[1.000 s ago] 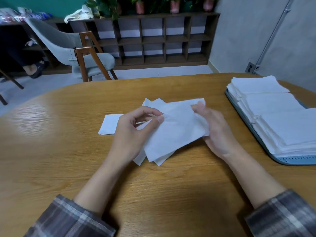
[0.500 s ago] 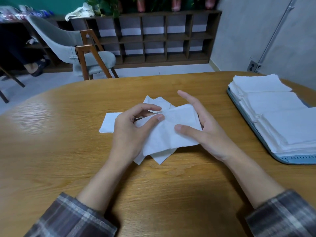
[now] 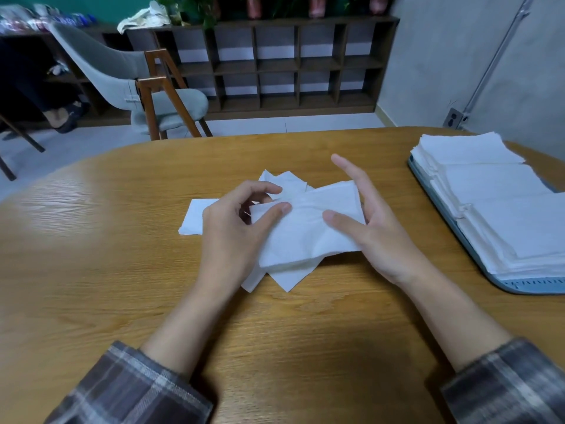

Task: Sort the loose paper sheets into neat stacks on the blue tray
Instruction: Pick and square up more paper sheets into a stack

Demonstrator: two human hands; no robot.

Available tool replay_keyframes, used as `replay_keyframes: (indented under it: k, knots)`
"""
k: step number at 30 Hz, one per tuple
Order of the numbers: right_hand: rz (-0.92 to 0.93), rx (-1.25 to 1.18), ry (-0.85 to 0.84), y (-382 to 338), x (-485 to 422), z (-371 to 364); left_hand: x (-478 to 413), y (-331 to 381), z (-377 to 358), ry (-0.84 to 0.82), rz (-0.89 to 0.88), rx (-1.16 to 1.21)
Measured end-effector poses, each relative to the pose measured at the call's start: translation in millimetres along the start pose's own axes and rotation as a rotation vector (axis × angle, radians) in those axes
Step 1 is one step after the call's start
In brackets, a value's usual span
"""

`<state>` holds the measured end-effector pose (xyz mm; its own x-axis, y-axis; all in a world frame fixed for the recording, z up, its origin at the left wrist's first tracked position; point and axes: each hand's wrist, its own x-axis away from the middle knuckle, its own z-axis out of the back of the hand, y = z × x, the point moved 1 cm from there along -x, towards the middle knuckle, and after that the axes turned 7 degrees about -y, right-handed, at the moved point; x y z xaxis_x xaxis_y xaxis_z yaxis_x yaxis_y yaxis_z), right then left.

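Observation:
A small heap of loose white paper sheets lies in the middle of the round wooden table. My left hand pinches the left edge of the top folded sheet between thumb and forefinger. My right hand holds that sheet's right side, thumb on top, fingers straight behind its far edge. The blue tray sits at the right edge of the table and carries three stacks of white sheets in a row.
Beyond the table stand a grey chair with wooden legs and a dark cubby shelf with plants on top. A person's foot shows at far left. A grey wall with a socket is on the right.
My right hand has gone from gripping the sheet's far right corner to a straight-fingered hold along its right side. The top sheet is now folded narrower. My left hand kept its pinch.

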<state>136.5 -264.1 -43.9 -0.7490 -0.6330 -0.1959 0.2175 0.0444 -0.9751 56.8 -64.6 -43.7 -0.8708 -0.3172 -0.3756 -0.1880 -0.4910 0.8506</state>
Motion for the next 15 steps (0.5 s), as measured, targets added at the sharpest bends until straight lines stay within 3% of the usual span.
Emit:
replay_keyframes:
  k: [3, 6, 10, 15]
  knots:
    - [-0.001, -0.186, 0.046, -0.6, -2.2, 3.4, -1.0, -1.5, 0.8, 0.002, 0.032, -0.008]
    - [-0.007, -0.335, 0.057, -3.5, -1.6, 5.5, -0.6, 7.1, 0.8, -0.126, 0.166, 0.182]
    - [-0.013, -0.398, 0.04, -6.8, -1.2, 5.4, 1.4, 14.5, 2.1, -0.285, 0.225, 0.361]
    - [-0.024, -0.405, -0.004, -6.6, -0.7, 6.2, 2.6, 17.2, 1.9, -0.346, 0.23, 0.506]
